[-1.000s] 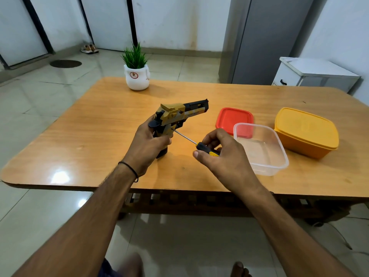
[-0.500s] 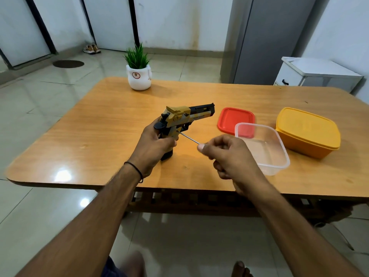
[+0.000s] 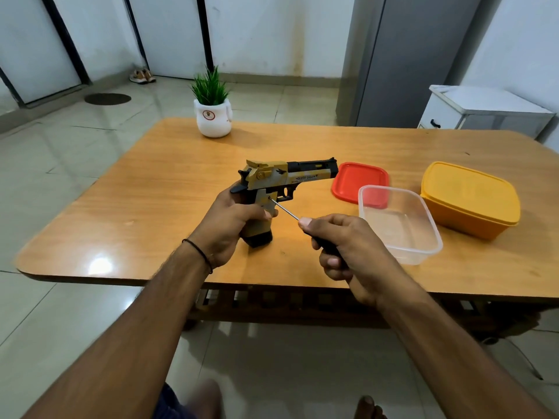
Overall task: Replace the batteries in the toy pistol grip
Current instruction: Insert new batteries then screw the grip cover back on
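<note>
Over the near middle of the table [image 3: 136, 213], the toy pistol [image 3: 284, 176] is held upright by the left hand [image 3: 230, 228], whose fingers are wrapped round the grip, with the butt set down on the wood and the barrel pointed toward the right. A screwdriver [image 3: 326, 244] is clasped in the right hand [image 3: 351, 249], its dark handle enclosed by curled fingers and its thin shaft steadied by the thumb tip. The shaft is angled up and to the left, and its tip is seated against the tan side of the grip, just below the trigger guard, where a cover screw is presumably placed; the screw itself is too small to be made out.

Just beyond the right hand, a clear container [image 3: 419, 259] is stood open, with a red lid [image 3: 360, 176] laid flat behind it. A closed yellow container [image 3: 472, 204] is set to the right of these. A small potted plant [image 3: 213, 119] is placed at the far edge.

The task is judged to be at the screw stage. No cover is seen lifted off, and no batteries, old or new, are visible anywhere. Whether the screw is being loosened or tightened cannot be told. If loosened, nearly everything is left: cover off, cells swapped, cover refitted, screw driven home.
</note>
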